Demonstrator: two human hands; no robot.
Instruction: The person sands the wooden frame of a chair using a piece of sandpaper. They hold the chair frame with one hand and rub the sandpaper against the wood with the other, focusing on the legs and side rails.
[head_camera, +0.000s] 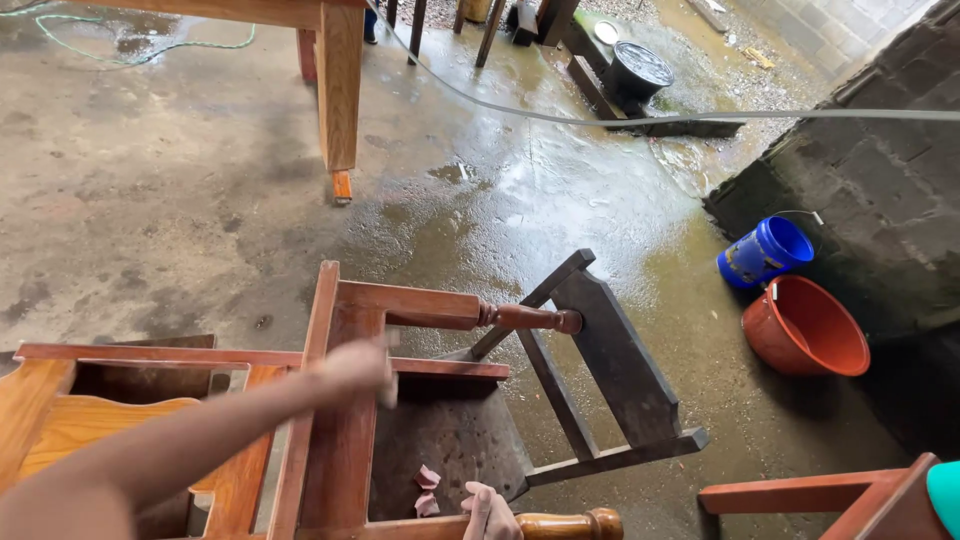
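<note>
The person leans over a reddish-brown varnished wooden chair frame lying tipped on the wet grey concrete floor, its legs pointing away from the camera. The left hand, blurred by motion, is pressed against the frame's upper rail with what looks like a small pale scrap of abrasive paper under the fingers; whether those fingers are curled or flat cannot be told through the blur. The right hand is closed around the turned wooden leg with the rounded knob end at the bottom edge, steadying the piece. A dark unfinished wooden frame props it from beneath, and pink crumpled scraps lie in the hollow between the rails. Judged from this, rubbing down the rail is the step in hand; going on calls for even strokes along the grain with the frame held firmly. A blue plastic bucket and an orange plastic basin sit well apart by the block wall
</note>
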